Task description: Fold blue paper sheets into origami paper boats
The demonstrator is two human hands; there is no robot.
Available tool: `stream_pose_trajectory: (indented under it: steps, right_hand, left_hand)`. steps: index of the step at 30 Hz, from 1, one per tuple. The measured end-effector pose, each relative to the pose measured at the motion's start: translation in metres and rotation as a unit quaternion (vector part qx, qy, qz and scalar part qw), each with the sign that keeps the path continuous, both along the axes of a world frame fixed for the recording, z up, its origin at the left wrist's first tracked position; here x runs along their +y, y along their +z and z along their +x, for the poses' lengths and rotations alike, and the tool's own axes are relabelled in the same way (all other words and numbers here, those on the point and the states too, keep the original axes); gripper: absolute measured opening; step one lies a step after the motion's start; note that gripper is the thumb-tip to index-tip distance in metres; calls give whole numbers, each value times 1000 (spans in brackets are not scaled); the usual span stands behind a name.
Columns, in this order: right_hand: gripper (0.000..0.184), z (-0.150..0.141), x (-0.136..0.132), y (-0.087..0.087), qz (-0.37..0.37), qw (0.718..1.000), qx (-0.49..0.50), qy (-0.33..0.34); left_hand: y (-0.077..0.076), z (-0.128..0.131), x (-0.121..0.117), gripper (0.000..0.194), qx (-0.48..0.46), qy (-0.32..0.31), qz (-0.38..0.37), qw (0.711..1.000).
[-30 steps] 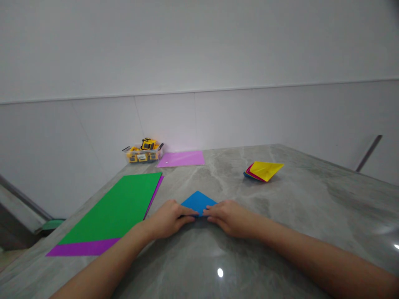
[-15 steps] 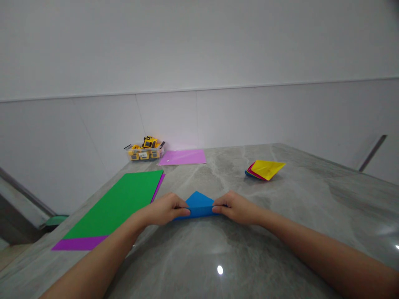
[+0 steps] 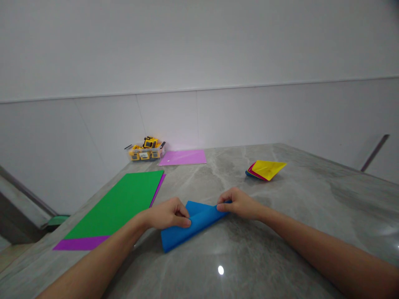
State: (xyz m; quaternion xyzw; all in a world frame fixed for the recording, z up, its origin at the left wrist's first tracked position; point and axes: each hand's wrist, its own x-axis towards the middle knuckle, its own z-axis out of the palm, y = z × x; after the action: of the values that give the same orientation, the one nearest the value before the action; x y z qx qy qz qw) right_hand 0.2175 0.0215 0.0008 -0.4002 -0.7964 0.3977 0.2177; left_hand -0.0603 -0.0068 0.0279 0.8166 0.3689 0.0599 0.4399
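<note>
A folded sheet of blue paper (image 3: 195,226) lies slantwise over the table in front of me, its left end lower and nearer than its right. My left hand (image 3: 173,214) pinches its upper fold with thumb and fingers, and the paper's left end extends below that hand. At the right end, my right hand (image 3: 237,203) is closed on the paper's corner. A flat blue point shows behind the fold, between the two hands. Fingertips behind the paper are hidden.
Green paper (image 3: 121,203) over purple paper (image 3: 81,243) lies at left. A pink sheet (image 3: 183,157) and a clear box (image 3: 145,154) of yellow toy vehicles are by the wall. Folded yellow, red and blue paper (image 3: 268,169) sits at right on the grey marbled table (image 3: 311,199).
The blue paper has tilted from level to slanting, its left end coming down and nearer. More of its front face shows. My left hand has moved slightly lower; my right hand slightly right.
</note>
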Motion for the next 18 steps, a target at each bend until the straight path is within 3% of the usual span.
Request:
stream_pose_trajectory:
  steps: [3, 6, 8, 10, 13, 15, 18]
  right_hand:
    - [25, -4, -5, -4, -13, 999, 41, 32]
    - [25, -11, -10, -8, -17, 996, 60, 61]
    - [24, -15, -12, -10, -15, 996, 81, 45]
    - [42, -19, -11, -13, 5, 991, 133, -29]
    - [80, -23, -8, -15, 13, 960, 212, -180]
    - [93, -26, -9, -14, -59, 945, 238, -219]
    - [91, -31, -19, -10, -215, 928, 268, -146]
  left_hand:
    - [-2, 12, -12, 33, -16, 27, -51, 998]
    - [-6, 23, -20, 33, -48, 23, -40, 998]
    - [-10, 28, -22, 36, -72, 18, -40, 996]
    - [-15, 31, -20, 38, -101, 44, -58, 992]
    - [-25, 31, -14, 43, -172, 116, -90, 974]
    - [-29, 33, -12, 46, -227, 159, -97, 956]
    - [-30, 38, -17, 48, -288, 182, -94, 936]
